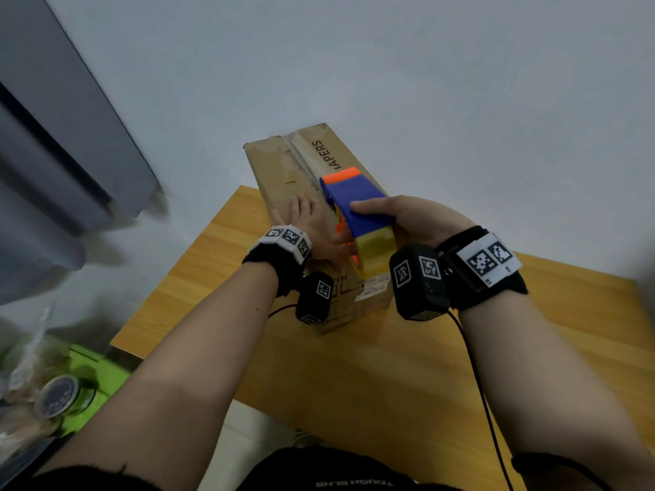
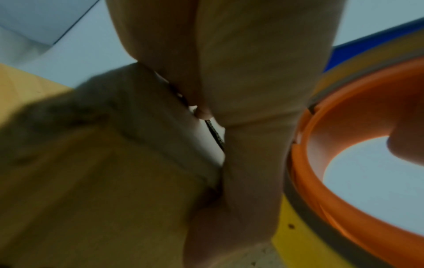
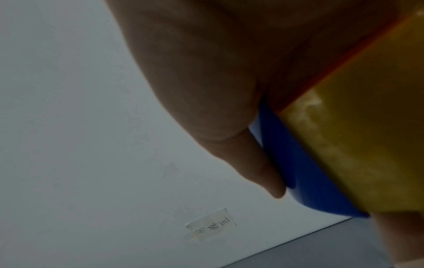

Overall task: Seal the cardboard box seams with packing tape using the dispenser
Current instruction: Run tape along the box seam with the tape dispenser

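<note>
A long brown cardboard box (image 1: 283, 171) lies on a wooden table (image 1: 390, 366), its far end past the table's back edge. A strip of tape runs along its top centre seam (image 1: 301, 161). My right hand (image 1: 407, 217) grips a blue and orange tape dispenser (image 1: 354, 203) loaded with a yellowish tape roll (image 1: 375, 249), held over the box's near half. The left hand (image 1: 304, 214) lies flat on the box top beside the dispenser, fingers straight. The left wrist view shows the palm (image 2: 229, 54) against cardboard and the orange roll hub (image 2: 321, 181). The right wrist view shows the thumb (image 3: 263, 172) on the blue guard (image 3: 309, 172).
A white wall stands behind the table. Grey curtain-like panels (image 1: 53, 154) hang at the left. A green bin (image 1: 92, 370) with jars and bags sits at the lower left, beside the table. A black cable (image 1: 478, 384) trails from my right wrist across the tabletop.
</note>
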